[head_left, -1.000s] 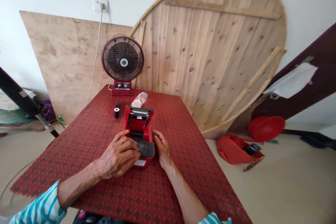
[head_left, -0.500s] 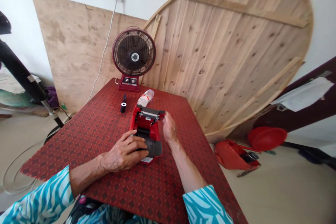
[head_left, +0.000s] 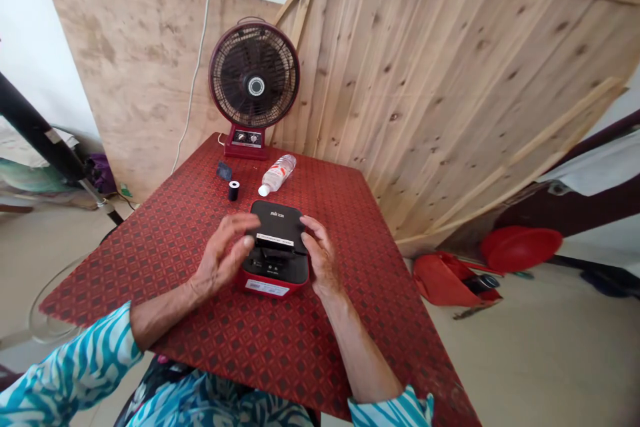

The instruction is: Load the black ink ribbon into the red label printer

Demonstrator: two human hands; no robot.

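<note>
A small red and black receipt printer (head_left: 277, 273) sits on the table in front of me, its black lid (head_left: 275, 213) down over the body. A white strip runs along the lid's near edge, and a label is stuck on the red front. My right hand (head_left: 323, 257) grips the printer's right side, with fingers and thumb at the edge of the lid. Beside the left edge hovers my left hand (head_left: 227, 250), open, slightly blurred, its thumb apart from the fingers and nothing in it. Whether its fingertips touch the lid, I cannot tell.
Behind the printer lies a clear plastic bottle (head_left: 278, 175) with a white cap. Left of it stand a small black roll (head_left: 233, 191) with a white top and a dark crumpled piece (head_left: 224, 171). A fan (head_left: 255, 83) stands at the far edge of the patterned red table (head_left: 200, 340).
The printer's lid was raised and its inside showed; now it is down. My left hand has lifted off the dark part inside and moved left. The view has tilted downward.
</note>
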